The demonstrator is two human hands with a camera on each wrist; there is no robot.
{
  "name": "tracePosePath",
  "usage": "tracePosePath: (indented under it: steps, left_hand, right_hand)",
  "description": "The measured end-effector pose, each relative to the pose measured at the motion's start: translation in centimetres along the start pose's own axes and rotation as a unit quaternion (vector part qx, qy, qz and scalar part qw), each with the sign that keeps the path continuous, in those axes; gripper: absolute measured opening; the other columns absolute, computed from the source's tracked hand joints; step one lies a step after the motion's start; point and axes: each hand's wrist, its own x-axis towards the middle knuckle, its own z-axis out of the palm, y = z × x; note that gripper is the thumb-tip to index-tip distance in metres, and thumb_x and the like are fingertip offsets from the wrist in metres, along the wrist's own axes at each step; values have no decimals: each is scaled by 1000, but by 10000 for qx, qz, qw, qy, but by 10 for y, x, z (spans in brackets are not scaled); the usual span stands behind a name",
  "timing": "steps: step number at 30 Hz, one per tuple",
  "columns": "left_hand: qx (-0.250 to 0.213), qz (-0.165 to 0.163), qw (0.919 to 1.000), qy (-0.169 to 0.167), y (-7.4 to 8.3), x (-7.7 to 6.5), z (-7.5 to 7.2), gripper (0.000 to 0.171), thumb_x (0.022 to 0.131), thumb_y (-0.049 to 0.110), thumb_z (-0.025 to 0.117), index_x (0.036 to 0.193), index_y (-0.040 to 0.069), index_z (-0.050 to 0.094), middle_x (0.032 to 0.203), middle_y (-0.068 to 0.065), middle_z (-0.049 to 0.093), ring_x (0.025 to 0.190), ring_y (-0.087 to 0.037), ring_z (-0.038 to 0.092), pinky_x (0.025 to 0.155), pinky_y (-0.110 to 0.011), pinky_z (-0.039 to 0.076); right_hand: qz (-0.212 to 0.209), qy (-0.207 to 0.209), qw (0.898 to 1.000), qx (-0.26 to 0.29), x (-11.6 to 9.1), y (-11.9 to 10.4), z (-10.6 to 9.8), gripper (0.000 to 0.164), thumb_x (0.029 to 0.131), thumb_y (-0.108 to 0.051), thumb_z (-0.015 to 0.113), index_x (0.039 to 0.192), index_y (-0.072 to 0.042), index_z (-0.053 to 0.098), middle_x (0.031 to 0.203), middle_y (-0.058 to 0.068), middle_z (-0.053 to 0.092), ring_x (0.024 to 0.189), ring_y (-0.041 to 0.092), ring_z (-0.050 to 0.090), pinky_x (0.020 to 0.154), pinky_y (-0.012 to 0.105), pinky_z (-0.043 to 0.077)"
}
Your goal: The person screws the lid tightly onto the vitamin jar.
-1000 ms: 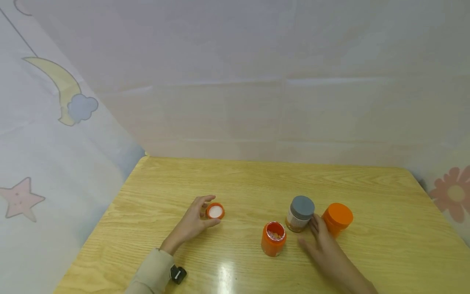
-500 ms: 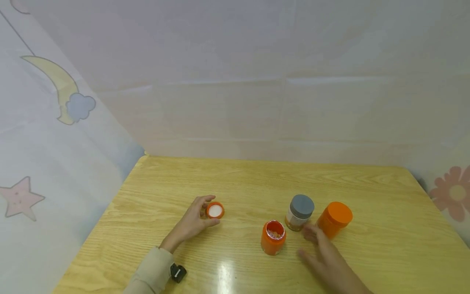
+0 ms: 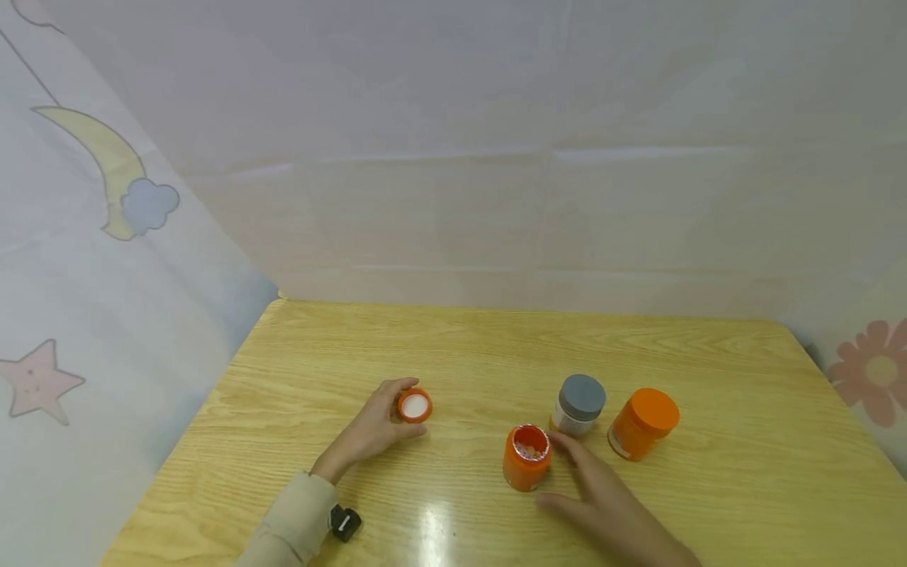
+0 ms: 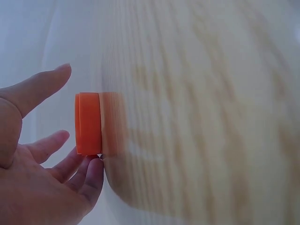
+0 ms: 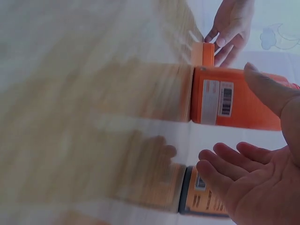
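My left hand (image 3: 374,428) rests on the table with loosely bent fingers around an orange lid (image 3: 414,406), which lies with its white inside facing up. In the left wrist view the thumb stands apart from the lid (image 4: 88,123), while the lower fingertips come right to its edge. An uncapped orange bottle (image 3: 525,471) stands upright, small pale pieces visible inside its mouth. My right hand (image 3: 601,498) is spread just to the right of it, thumb in front and fingers behind. In the right wrist view the bottle (image 5: 243,101) sits between thumb and fingers, a gap around it.
Behind the right hand stands a jar with a grey lid (image 3: 583,398). Farther right is a capped orange jar (image 3: 641,429). All stand on a wooden table (image 3: 354,339) backed by a pale cloth (image 3: 439,213). A small black device (image 3: 345,523) sits at the left wrist.
My right hand has moved left, away from the capped orange jar and past the grey-lidded jar, to beside the uncapped bottle. The left hand has stayed at the lid.
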Motion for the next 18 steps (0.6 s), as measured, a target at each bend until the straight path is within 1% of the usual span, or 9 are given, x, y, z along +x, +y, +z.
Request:
tracePosePath:
  steps: [3, 5, 8, 10, 15, 18]
  left_hand:
    - [25, -5, 10000, -38, 1, 1, 0, 75, 81, 18, 82, 146, 7, 44, 140, -13, 48, 130, -33, 46, 106, -59, 40]
    - [44, 12, 10000, -59, 0, 1, 0, 75, 82, 17, 81, 146, 6, 44, 140, -14, 48, 130, -34, 45, 107, -59, 39]
    - [123, 57, 9999, -69, -2, 1, 0, 73, 83, 16, 80, 145, 5, 45, 138, -15, 49, 130, -34, 45, 108, -59, 38]
    - [171, 68, 9998, -72, -3, 1, -1, 70, 84, 14, 79, 145, 4, 45, 138, -16, 49, 130, -34, 46, 109, -58, 38]
    - [193, 0, 9998, 12, -4, 2, 0, 66, 84, 10, 78, 142, 3, 48, 138, -15, 50, 129, -34, 46, 109, -57, 38]
    - [231, 22, 9997, 98, -3, 2, 0, 63, 84, 8, 77, 140, 2, 50, 134, -15, 52, 128, -34, 46, 108, -56, 38]
  right_hand:
    - [110, -89, 9995, 293, 4, -4, 3, 85, 84, -50, 74, 150, -11, 38, 159, 10, 36, 147, 34, 34, 115, 58, 31]
    - [22, -50, 9993, 356, 6, -7, 6, 85, 83, -48, 76, 148, -9, 40, 156, 12, 40, 145, 36, 37, 114, 58, 32]
    - [-49, 14, 9991, 418, 9, -10, 8, 84, 80, -47, 79, 147, -12, 42, 151, 6, 48, 142, 31, 42, 114, 56, 33]
    - [-106, 33, 9991, 421, 10, -12, 10, 84, 80, -46, 79, 147, -10, 42, 148, 4, 52, 139, 30, 45, 113, 55, 34]
    - [-66, -16, 9987, 501, 12, -12, 12, 88, 81, -46, 78, 150, -11, 38, 151, 2, 48, 141, 28, 43, 115, 54, 32]
    - [-118, -21, 9988, 464, 12, -12, 13, 84, 83, -47, 76, 150, -12, 39, 150, 1, 49, 140, 27, 45, 114, 55, 33]
